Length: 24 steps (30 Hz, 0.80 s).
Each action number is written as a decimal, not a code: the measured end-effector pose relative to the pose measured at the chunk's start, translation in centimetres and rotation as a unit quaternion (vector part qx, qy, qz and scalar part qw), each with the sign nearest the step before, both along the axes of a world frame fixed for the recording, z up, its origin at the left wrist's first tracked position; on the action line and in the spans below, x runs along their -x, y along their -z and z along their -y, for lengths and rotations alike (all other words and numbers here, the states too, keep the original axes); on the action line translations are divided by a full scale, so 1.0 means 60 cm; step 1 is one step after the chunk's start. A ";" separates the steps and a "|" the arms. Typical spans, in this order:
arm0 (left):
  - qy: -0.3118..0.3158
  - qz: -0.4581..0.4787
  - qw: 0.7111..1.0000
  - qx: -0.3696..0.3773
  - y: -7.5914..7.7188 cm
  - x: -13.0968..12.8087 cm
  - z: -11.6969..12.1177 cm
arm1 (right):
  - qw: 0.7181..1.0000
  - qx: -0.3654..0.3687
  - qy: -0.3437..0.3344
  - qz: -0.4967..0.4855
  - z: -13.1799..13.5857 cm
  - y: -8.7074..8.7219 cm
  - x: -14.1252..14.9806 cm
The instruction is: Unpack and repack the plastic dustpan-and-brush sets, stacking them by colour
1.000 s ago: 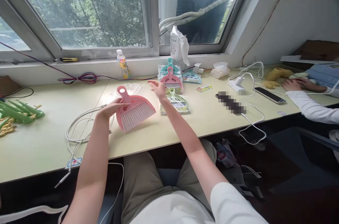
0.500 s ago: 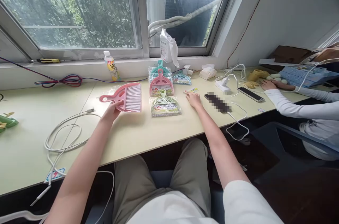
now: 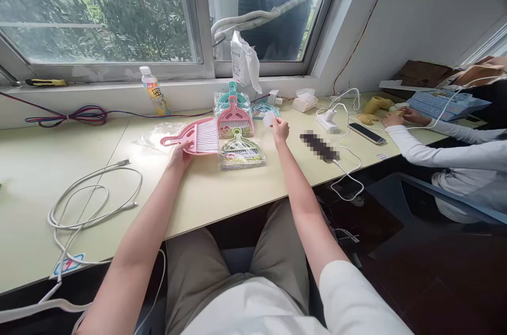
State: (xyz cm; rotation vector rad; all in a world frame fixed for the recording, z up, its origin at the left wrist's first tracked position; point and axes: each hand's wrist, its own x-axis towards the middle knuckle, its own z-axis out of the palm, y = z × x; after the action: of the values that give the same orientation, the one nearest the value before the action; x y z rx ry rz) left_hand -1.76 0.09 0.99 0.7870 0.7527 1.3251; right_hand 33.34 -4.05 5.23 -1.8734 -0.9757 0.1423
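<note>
My left hand (image 3: 181,157) is closed on a pink dustpan (image 3: 189,132), which has a brush with pale bristles (image 3: 207,137) set in it. Its handle points left, over a crumpled clear plastic bag (image 3: 152,137) on the table. In my right hand (image 3: 281,130), raised a little above the table, a small white card (image 3: 269,119) is pinched between the fingertips. Between my hands lies a bagged green dustpan set (image 3: 241,152). Behind it are a bagged pink set (image 3: 233,108), a teal set (image 3: 231,93) and a blue one (image 3: 265,110).
A drink bottle (image 3: 155,93) stands by the window wall. Coiled white cable (image 3: 99,221) lies at left. To the right are a phone (image 3: 319,146), a power strip (image 3: 327,122) and a tissue pack (image 3: 304,100). Another person's hands (image 3: 394,118) work at the far right.
My right hand has lifted the card from the table and turned its white side toward me. The pink dustpan in my left hand has moved right, closer to the bagged sets. The view has shifted slightly.
</note>
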 end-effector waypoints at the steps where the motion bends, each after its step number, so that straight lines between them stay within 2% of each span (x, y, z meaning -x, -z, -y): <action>1: -0.002 0.014 1.000 0.008 0.004 0.000 0.001 | 0.998 -0.051 -0.004 -0.027 -0.009 -0.014 0.021; 3: 0.001 0.024 1.000 0.012 0.007 -0.002 0.005 | 0.989 -0.139 -0.054 -0.008 -0.020 -0.033 0.083; 5: 0.013 0.016 1.000 0.000 0.005 -0.005 0.010 | 0.969 -0.181 -0.148 0.079 -0.017 -0.035 0.160; 6: 0.024 0.009 1.000 -0.011 0.003 -0.007 0.014 | 0.951 -0.186 -0.205 0.140 -0.010 -0.029 0.198; 9: 0.049 -0.001 0.998 -0.042 0.000 -0.006 0.021 | 0.861 -0.148 -0.374 0.310 0.017 0.003 0.275; 11: 0.052 -0.005 0.997 -0.049 0.001 -0.003 0.023 | 0.822 -0.125 -0.419 0.364 0.028 0.026 0.289; 12: 0.049 -0.008 0.998 -0.050 0.002 0.000 0.023 | 0.817 -0.120 -0.422 0.374 0.031 0.035 0.288; 15: 0.038 -0.015 0.998 -0.053 0.005 0.005 0.021 | 0.826 -0.117 -0.408 0.372 0.034 0.042 0.273; 20: 0.005 -0.035 0.996 -0.078 0.001 0.004 0.023 | 0.828 -0.112 -0.409 0.368 0.045 0.026 0.271; 24: 0.003 -0.046 0.993 -0.108 -0.008 -0.008 0.038 | 0.850 -0.103 -0.387 0.342 0.049 0.022 0.275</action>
State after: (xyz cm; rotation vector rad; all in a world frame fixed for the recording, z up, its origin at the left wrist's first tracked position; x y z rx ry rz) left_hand -1.29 -2.16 1.49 1.0274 0.6867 1.3876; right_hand 16.86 -7.01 3.89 -1.2256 -2.1223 -0.1700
